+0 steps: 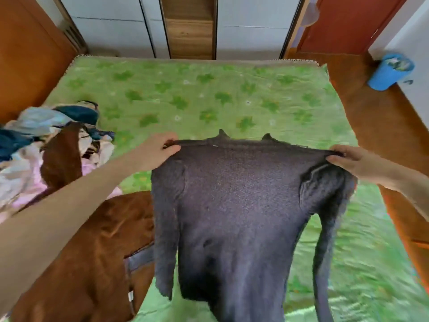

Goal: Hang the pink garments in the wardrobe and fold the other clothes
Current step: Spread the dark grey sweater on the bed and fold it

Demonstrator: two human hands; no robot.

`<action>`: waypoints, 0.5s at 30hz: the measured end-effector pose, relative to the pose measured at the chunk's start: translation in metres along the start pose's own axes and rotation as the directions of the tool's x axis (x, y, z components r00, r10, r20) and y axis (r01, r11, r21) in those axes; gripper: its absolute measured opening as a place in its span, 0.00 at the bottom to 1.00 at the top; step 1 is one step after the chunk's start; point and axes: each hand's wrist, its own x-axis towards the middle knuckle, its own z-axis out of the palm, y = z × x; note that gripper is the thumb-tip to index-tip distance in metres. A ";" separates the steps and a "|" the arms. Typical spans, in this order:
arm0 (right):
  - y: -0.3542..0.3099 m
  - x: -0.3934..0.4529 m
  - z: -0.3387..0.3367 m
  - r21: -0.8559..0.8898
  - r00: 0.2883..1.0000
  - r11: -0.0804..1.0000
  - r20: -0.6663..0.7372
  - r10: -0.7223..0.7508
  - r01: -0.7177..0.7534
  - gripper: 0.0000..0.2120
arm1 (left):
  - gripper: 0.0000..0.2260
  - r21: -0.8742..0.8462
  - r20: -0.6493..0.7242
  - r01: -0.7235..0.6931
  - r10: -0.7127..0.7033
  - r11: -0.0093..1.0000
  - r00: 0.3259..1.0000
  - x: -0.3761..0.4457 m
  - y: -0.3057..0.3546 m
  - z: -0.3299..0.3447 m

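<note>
the person holds a dark grey sweater (232, 205) up over the bed (209, 94), stretched between both hands at its shoulders. the left hand (157, 151) pinches the left shoulder seam, thumb underneath along the edge and the fingers (167, 138) curled over the top of the knit. the right hand (355, 162) grips the other shoulder the same way, its fingers (336, 149) folded tight over the fabric and the thumb pressed against the near side. neither hand shows any gap; both are closed on the sweater.

the sweater hangs down toward the camera, its body spread flat between the hands, one sleeve dangling on each side. its lower part is blurred.

beside it on the left, a brown garment (92, 240) lies on the bed, partly under the left forearm. further left sits a heap of mixed clothes (46, 140), with pale pink fabric (30, 189) showing in it, along with light blue and dark blue pieces.

the bed is covered with a green flowered sheet. beyond it stands a white wardrobe (111, 26), and a blue bin (390, 72) sits on the floor at the right.
</note>
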 end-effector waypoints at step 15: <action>0.132 0.260 0.193 -0.280 0.965 0.950 -0.253 0.070 -0.142 0.12 | 0.09 -0.077 -0.387 0.241 -0.252 0.967 0.887 0.257 -0.138 0.224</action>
